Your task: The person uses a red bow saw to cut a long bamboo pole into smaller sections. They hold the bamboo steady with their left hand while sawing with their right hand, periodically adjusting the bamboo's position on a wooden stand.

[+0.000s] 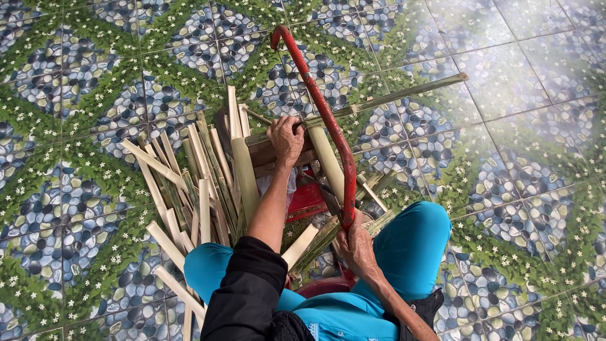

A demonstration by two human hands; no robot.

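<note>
Left hand (285, 140) pressing down on a bamboo length (328, 161) laid over a wooden block (268, 151), fingers curled closed around it. Right hand (355, 243) wrapped tight on the handle end of a red bow saw (322, 110), blade side running just beside the left fingers. Risky bit, probably: round bamboo rolling under the palm, blade skipping toward the knuckles. Could also bind if the piece tilts. Loose split strips (189, 183) piled on the tiled floor (517, 126), close to the knees, easy to kick. No real container in view; red thing under the block too hidden to tell.
</note>
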